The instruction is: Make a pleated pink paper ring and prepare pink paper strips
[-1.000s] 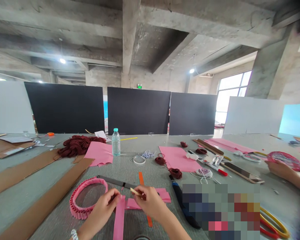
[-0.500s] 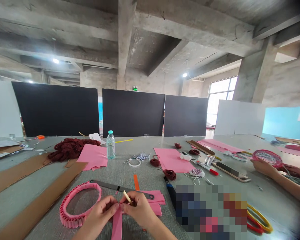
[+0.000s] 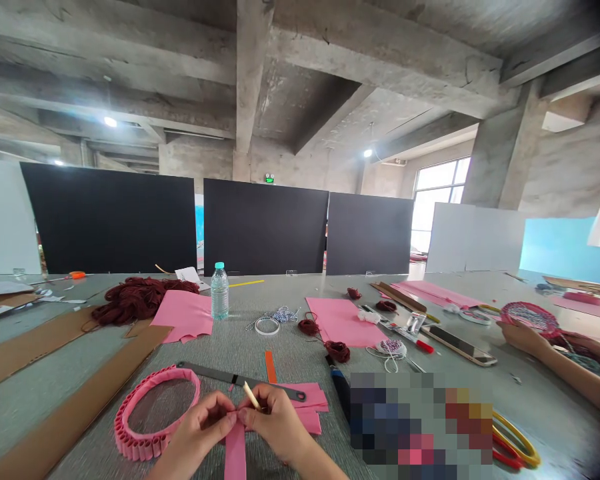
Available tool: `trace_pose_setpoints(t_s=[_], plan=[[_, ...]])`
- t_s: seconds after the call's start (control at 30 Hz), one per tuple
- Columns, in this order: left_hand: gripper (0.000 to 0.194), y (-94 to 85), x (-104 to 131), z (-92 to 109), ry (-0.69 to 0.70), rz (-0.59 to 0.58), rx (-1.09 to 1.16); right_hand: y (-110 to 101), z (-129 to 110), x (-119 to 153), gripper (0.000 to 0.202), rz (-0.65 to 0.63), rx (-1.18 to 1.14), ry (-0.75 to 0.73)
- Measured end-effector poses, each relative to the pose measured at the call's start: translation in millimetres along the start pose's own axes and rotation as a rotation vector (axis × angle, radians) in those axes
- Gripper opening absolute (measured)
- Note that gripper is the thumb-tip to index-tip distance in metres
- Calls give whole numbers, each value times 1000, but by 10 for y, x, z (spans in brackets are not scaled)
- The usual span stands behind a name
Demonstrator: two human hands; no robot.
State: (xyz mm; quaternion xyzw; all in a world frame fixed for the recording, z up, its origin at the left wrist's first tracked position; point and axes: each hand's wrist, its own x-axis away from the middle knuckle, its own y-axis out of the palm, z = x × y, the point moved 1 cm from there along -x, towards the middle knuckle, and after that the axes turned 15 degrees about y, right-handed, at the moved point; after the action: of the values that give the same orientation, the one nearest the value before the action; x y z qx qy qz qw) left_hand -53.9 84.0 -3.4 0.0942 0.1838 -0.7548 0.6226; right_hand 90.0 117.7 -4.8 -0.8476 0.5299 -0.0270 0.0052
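Both my hands meet low in the middle of the view at the upper end of a pink paper strip (image 3: pixel 235 457). My left hand (image 3: pixel 207 423) pinches that end between thumb and fingers. Against it, my right hand (image 3: pixel 275 420) pinches the same end, and a thin pale wooden stick (image 3: pixel 251 395) juts up from between its fingers. The strip hangs down toward me. Left of my hands lies a pink pleated ring (image 3: pixel 147 450). Behind them a grey metal strip (image 3: pixel 210 371) rests across the table, partly over more pink strips (image 3: pixel 314 400).
Cardboard strips (image 3: pixel 75 400) lie at left, near dark red yarn (image 3: pixel 140 297). A water bottle (image 3: pixel 220 293) stands mid-table. Pink sheets (image 3: pixel 343 321), a phone (image 3: pixel 460 345) and yellow-red handles (image 3: pixel 517 440) lie rightward. Another person's hand (image 3: pixel 523 337) holds a pink ring (image 3: pixel 529 319). Black panels (image 3: pixel 265 227) stand behind.
The view has shifted slightly. My hands keep their pinch on the pink strip, with only small finger movement. The other person's hand still holds its ring.
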Motion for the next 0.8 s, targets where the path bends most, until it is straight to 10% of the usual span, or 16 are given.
trace_pose_setpoints(t_s=[0.43, 0.8], plan=[[16, -2, -1, 137, 15, 50, -54, 15, -11, -5, 24, -33, -83, 42], [17, 20, 25, 98, -27, 73, 332, -15, -14, -4, 17, 68, -80, 37]])
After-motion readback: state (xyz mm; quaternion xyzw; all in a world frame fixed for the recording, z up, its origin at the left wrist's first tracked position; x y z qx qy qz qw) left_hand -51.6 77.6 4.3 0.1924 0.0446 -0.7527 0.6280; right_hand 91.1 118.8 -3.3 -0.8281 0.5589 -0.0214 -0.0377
